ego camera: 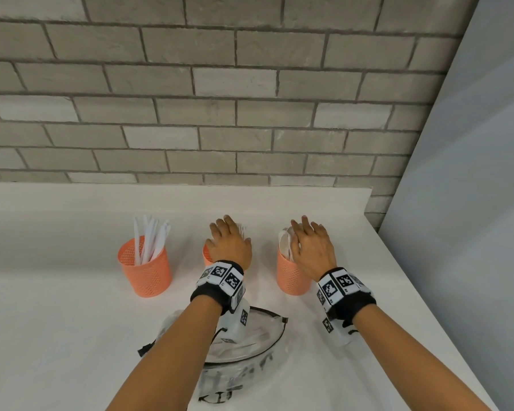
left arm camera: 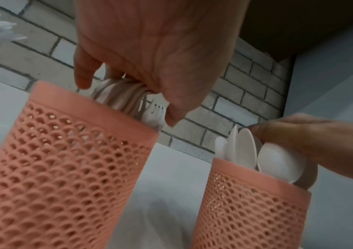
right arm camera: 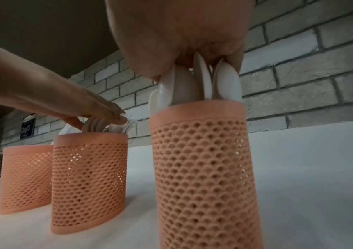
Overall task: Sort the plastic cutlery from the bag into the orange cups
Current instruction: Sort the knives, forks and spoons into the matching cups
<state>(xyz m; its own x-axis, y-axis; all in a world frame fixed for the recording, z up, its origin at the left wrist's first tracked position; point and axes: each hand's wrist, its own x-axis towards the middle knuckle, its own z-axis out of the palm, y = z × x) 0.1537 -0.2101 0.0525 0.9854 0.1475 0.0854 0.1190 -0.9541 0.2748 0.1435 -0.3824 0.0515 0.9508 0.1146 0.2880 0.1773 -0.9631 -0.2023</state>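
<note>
Three orange mesh cups stand in a row on the white counter. The left cup [ego camera: 144,266] holds white knives [ego camera: 152,238]. My left hand [ego camera: 229,241] lies flat, fingers straight, on the white forks [left arm camera: 124,99] in the middle cup [left arm camera: 64,168], which it mostly hides in the head view. My right hand [ego camera: 312,247] rests flat the same way on the white spoons [right arm camera: 181,87] in the right cup [ego camera: 291,274]. Neither hand grips anything. The clear bag [ego camera: 250,342] lies near me, partly under my left forearm.
A grey brick wall [ego camera: 235,114] rises behind the counter's raised back edge [ego camera: 190,194]. The counter ends at its right edge [ego camera: 422,292], beside a pale wall panel [ego camera: 472,203]. Some white cutlery shows inside the bag.
</note>
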